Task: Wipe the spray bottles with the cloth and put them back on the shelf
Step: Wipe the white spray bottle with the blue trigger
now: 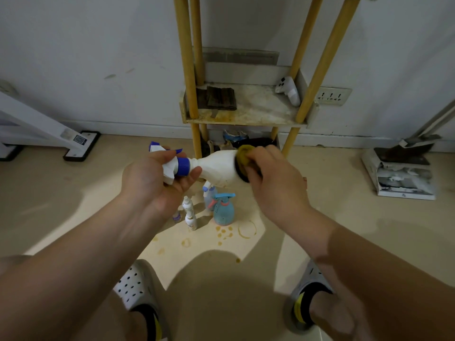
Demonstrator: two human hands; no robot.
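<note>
White plastic spray bottle with a blue collar and trigger (pixel 216 168), held level in the air in front of the shelf, above the floor; gripped round the trigger neck by the left hand (pixel 152 178); rubbed at its base end by a yellow-green cloth with a dark backing (pixel 242 156), bunched under the curled fingers of the right hand (pixel 273 178). Judged early in the job: one bottle mid-wipe, none set back on the stained board of the yellow-poled wooden shelf (pixel 258 112); four more standing on the beige floor (pixel 73 205) just below the hands: a round teal spray bottle (pixel 223 210), a pale blue spray bottle (pixel 209 195) behind it, a slim white pump bottle (pixel 190 216), a tiny purple-labelled bottle (pixel 176 216); wiped or not, impossible to tell. Room for the return: bare middle of the board, between a dark folded cloth (pixel 220 98) at the left and a white handheld controller (pixel 289 91) at the right; entry narrowed by the two front poles; raised rim at the board's back and sides; probably best entered from the front, upright. Lower tier crowded with dark clutter; floor bottles close together, easy to topple with a careless reach.
</note>
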